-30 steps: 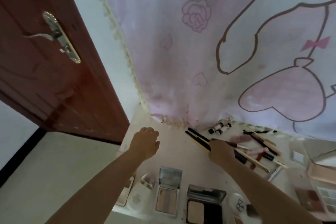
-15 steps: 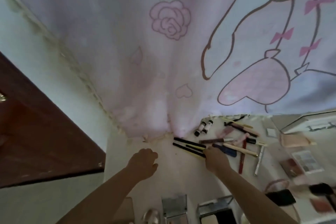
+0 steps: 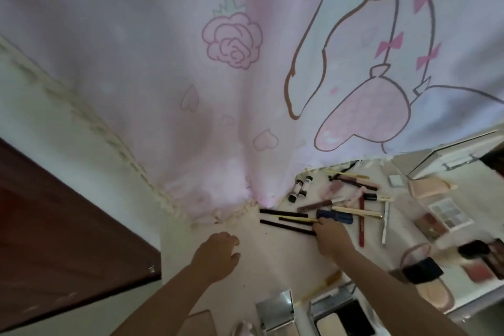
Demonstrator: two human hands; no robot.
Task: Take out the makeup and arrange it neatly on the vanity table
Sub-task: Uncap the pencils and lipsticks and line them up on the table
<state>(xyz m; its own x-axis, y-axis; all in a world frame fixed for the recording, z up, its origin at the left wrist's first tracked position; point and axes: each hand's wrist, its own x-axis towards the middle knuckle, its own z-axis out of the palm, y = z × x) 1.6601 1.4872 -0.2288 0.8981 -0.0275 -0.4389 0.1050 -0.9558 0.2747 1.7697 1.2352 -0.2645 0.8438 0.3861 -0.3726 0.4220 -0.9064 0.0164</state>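
Hands: right hand (image 3: 331, 237) sits at the near ends of three dark pencils (image 3: 286, 219), fingers curled at their tips; whether it pinches one or only nudges them I cannot tell. Left hand (image 3: 218, 254) rests loosely curled on bare tabletop, lower centre, holding nothing.
Already out: most of the makeup lies on the white vanity table (image 3: 272, 262) at lower right of the frame.
Lined up: the pencils lie roughly parallel below the curtain (image 3: 191, 90); two small bottles (image 3: 300, 185) sit side by side just beyond.
Still untidy: the navy tube (image 3: 334, 216), gold-handled sticks, a red pencil (image 3: 361, 222) and a white stick (image 3: 385, 222) cross at odd angles.
Right edge: eyeshadow palette (image 3: 447, 213) and blurred compacts, loosely scattered.
Near edge: open mirrored compacts (image 3: 275, 311) in a rough row.
Judgement: taking out looks largely done; straightening seems about half finished.
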